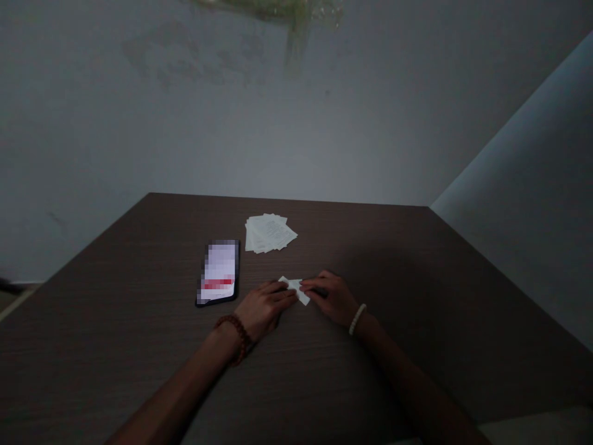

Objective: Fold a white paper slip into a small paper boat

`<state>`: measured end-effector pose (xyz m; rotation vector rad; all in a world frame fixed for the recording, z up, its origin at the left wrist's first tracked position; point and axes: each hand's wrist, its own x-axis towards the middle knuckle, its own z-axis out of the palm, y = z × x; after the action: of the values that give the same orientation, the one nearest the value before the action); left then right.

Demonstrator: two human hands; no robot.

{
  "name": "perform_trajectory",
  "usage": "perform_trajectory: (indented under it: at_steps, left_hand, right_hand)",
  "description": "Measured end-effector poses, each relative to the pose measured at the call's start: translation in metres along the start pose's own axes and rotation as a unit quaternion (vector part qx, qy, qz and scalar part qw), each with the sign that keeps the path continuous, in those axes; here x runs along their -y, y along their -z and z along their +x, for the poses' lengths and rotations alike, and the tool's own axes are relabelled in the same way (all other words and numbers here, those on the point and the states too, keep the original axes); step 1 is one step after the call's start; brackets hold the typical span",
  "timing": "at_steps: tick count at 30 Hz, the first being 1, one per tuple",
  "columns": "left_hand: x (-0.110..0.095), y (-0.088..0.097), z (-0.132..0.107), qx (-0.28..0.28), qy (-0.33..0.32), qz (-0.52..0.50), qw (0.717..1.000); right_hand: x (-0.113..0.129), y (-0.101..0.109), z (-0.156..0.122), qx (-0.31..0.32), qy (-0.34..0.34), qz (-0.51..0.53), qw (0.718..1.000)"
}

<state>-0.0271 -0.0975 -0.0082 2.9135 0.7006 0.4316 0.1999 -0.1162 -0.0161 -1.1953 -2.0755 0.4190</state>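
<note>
Left fingers: stretched out, tips resting on the slip; the thumb is hidden, so I cannot tell whether they grip or only press.
Right fingers: bent, tips on the slip's right part; pinching or merely pressing, I cannot tell.
Slip: white, small, on the worktop between both hands, partly covered by them.
Handling: looks like thin paper, so probably very light, limp, easily creased or torn, and apt to slide on the smooth-looking surface.
Hold: best pinned flat with one hand and taken by an edge or corner with the other; the lower corner shows free.
In the way: mostly the fingers themselves, hiding the slip's sides.
Wrists: brown beads on the left, white beads on the right, both behind the slip.
Phone: lit, just beyond the left hand.
Stack: loose, fanned white papers, farther back, apart from the slip.
</note>
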Motion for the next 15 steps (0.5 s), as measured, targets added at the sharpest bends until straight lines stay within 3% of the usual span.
perform_trajectory:
  at_steps: [15]
  left_hand:
    - [-0.0071,0.0064,0.0051,0.022,-0.032,-0.056,0.998]
  right_hand:
    - [0.0018,0.0008,0.0017,0.003,-0.012,0.028,1.000]
